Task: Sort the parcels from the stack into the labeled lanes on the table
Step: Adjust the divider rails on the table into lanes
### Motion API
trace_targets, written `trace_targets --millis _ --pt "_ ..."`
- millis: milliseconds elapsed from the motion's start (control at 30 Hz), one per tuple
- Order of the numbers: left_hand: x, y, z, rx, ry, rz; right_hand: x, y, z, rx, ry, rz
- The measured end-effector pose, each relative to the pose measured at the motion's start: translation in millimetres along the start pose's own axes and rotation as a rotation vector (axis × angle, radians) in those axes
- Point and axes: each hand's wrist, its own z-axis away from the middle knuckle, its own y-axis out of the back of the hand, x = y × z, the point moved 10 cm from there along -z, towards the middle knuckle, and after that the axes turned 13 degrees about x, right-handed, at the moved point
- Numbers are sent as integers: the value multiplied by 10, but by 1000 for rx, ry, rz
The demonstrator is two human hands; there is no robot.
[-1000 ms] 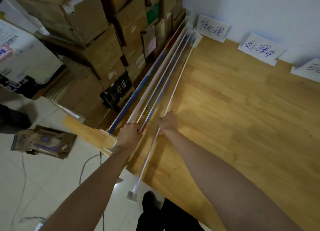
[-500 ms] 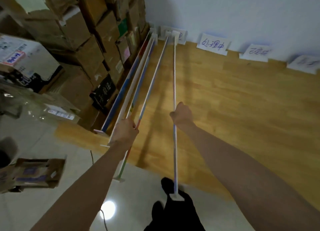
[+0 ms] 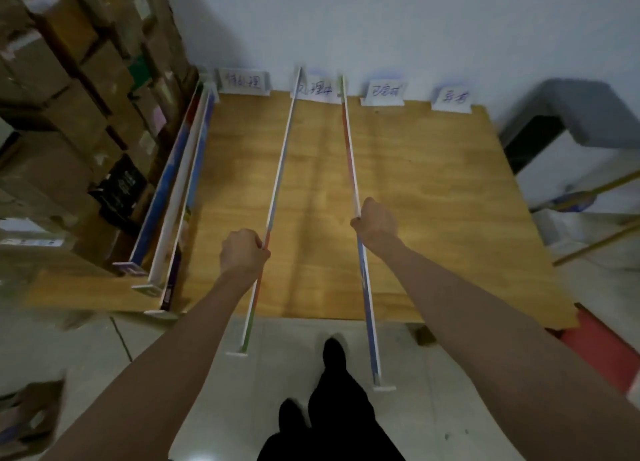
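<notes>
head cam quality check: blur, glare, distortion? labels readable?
Head view: dim overall; motion blur smears the cardboard boxes at left and softens the four label cards, handwriting not readable; wide-angle bending bows the table edges; a floor glare spot at the bottom edge; both hands fairly sharp.

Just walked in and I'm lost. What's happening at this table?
A person is setting out long thin divider strips on a wooden table to mark lanes. The left hand grips one strip, the right hand grips another; both strips run from the wall past the near edge. Three more strips sit bunched at the left edge beside stacked cardboard boxes. Four paper labels stand along the wall. No parcels are on the table yet.
</notes>
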Motion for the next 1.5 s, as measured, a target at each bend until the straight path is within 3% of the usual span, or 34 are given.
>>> trace_targets --millis 367,833,1167,1500 --pt "1007 -522 371 -49 -72 8 1604 664 -162 77 -171 -12" --pt "2888 -1758 827 -65 -47 45 3613 1184 -1248 58 -155 44" --pt "3700 -2447 779 -58 2 65 4475 1075 -1972 9 -173 26" --pt "3995 -2817 608 -62 32 41 4705 930 -2527 -7 -178 25"
